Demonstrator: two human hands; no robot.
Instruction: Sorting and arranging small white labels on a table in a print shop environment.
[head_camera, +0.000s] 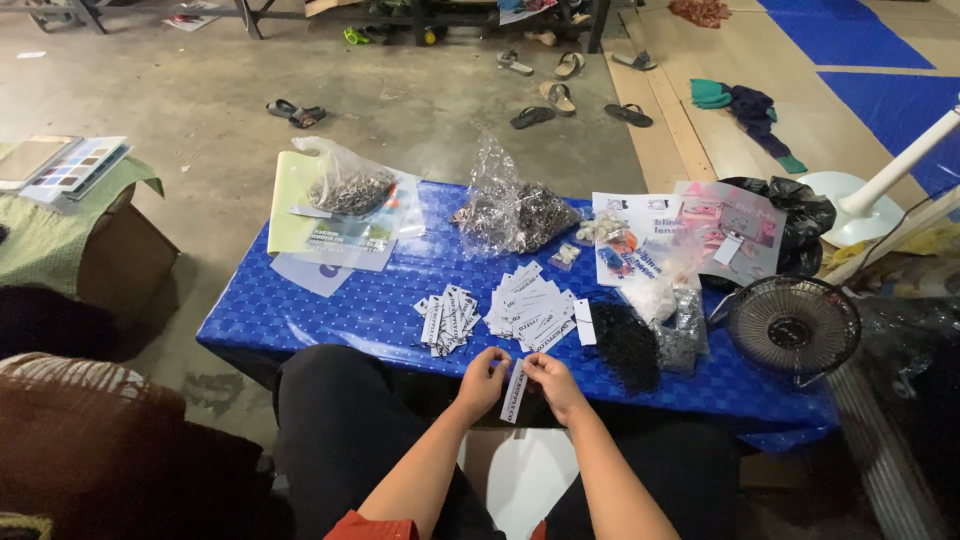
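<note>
You are sitting in a small informal workshop, the kind where tags get sorted and packed by hand. A bare concrete floor (200, 100) spreads out at your 11 o'clock, with loose sandals (556, 95) scattered at 12. Your low bench (330, 310), covered in blue checked plastic, carries piles of white paper tags (530, 305), clear bags of small metal parts (512, 212) and printed sheets (690, 230). A small fan (793, 326) sits at 2 o'clock, beside blue mats (850, 40) farther out.
</note>
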